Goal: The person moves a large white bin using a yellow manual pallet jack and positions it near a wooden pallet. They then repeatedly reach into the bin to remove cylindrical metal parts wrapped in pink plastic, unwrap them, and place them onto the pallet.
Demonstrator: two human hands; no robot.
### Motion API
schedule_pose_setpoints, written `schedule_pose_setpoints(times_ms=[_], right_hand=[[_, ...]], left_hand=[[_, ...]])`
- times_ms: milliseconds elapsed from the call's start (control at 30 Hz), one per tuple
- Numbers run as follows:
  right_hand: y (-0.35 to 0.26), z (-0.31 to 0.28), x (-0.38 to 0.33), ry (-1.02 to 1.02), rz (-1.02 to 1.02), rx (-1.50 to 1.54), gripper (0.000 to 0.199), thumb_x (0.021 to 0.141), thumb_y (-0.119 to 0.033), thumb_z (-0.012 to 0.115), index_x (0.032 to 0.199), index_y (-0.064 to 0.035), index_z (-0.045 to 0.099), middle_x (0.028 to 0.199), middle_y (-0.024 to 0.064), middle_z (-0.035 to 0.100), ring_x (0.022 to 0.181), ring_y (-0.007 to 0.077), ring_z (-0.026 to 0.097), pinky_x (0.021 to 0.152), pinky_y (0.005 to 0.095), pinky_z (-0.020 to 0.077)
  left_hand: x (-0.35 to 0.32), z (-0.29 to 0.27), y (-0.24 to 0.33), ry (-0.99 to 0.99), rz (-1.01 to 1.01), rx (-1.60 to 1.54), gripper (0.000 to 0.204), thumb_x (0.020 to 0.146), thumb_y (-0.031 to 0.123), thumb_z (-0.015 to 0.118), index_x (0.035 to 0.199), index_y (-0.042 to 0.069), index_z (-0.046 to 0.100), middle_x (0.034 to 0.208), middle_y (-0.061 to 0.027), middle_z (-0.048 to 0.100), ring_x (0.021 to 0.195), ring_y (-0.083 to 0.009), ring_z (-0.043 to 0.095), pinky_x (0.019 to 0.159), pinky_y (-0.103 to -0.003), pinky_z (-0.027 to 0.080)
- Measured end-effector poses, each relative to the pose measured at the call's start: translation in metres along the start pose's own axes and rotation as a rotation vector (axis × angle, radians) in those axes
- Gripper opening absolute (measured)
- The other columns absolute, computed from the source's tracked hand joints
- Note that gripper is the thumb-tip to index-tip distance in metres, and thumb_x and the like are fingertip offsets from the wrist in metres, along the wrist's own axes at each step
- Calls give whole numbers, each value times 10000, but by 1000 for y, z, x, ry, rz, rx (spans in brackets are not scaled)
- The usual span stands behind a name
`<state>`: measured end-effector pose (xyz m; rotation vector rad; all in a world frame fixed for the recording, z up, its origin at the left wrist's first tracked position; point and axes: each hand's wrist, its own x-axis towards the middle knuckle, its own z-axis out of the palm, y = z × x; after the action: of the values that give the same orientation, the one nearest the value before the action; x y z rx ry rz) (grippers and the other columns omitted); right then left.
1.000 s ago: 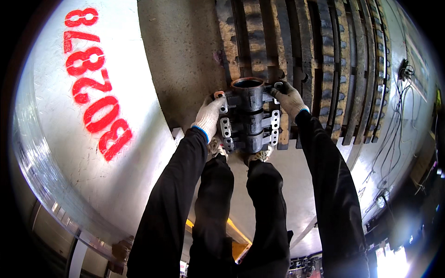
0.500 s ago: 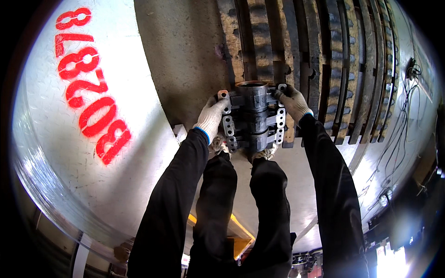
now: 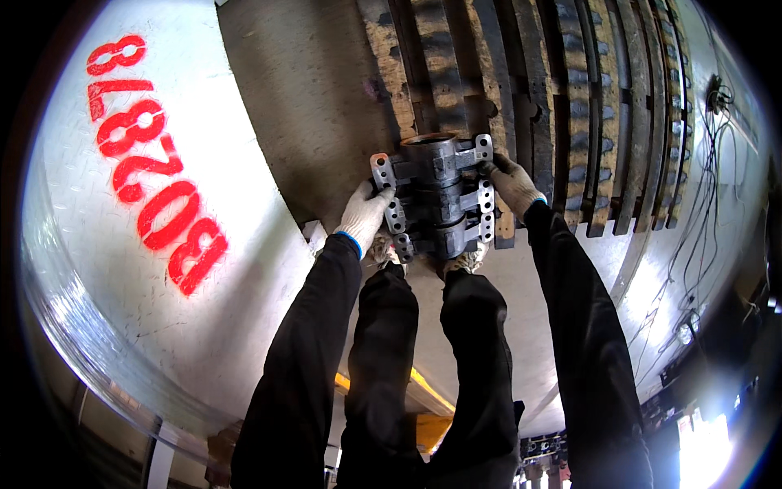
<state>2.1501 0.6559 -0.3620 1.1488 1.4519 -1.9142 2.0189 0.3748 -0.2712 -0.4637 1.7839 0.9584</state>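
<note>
A stack of dark cylindrical metal castings (image 3: 444, 194) stands close in front of my feet, its upper ring opening at the far end. Pale flange plates with round holes run down both of its sides. My left hand (image 3: 363, 213), in a white knit glove with a blue cuff, has its fingers against the left flange plate (image 3: 383, 173). On the other side my right hand (image 3: 513, 187), gloved alike, has its fingertips bent against the right flange plates (image 3: 486, 196). Both hands are closed on the castings' edges; the undersides of the fingers are hidden.
Long dark and rust-coloured metal bars (image 3: 578, 106) lie side by side at far right, reaching close to my right hand. A white plate (image 3: 244, 269) with red stencilled marks covers the left. Loose cables (image 3: 709, 204) trail on the right. My shoes (image 3: 468, 259) stand just behind the castings.
The castings lean slightly more to the left in the picture. Both hands sit a little lower along the flange plates than before. The whole view has also shifted slightly.
</note>
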Motion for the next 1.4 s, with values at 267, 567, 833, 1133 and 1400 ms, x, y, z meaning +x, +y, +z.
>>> schedule_pose_setpoints(times_ms=[267,567,833,1133,1400], right_hand=[[12,2,0,-6,15,125,402,1035,-177,582,1399,-9,574,1148,45,689,993,119,595,937,272,469],[12,6,-6,-9,5,196,379,1027,-190,614,1379,-49,605,1009,-3,677,880,95,574,808,247,479],[5,16,-13,56,42,210,402,1031,-159,596,1405,-16,561,1158,29,675,994,109,595,898,251,482],[19,16,-7,37,10,348,410,1029,-179,615,1405,-28,556,1226,54,674,1070,137,615,924,280,502],[12,24,-19,26,-55,468,396,1038,-188,596,1384,3,569,1207,86,704,1079,170,645,972,305,501]], left_hand=[[-3,11,-9,80,132,-13,427,1008,241,633,1345,-14,568,1240,-107,663,1135,-199,582,1028,-325,409],[3,7,-20,122,184,124,351,1005,209,630,1274,-15,595,1163,-102,674,1078,-205,596,985,-334,426],[-5,13,-14,142,147,95,242,967,151,654,1141,-15,628,1013,-96,690,922,-193,621,858,-331,475],[-3,10,-16,108,108,32,232,967,172,650,1107,-9,611,999,-94,653,927,-182,591,859,-334,461],[-5,15,-16,66,87,35,381,1023,258,607,1324,26,572,1172,-70,636,1044,-165,555,951,-312,420]])
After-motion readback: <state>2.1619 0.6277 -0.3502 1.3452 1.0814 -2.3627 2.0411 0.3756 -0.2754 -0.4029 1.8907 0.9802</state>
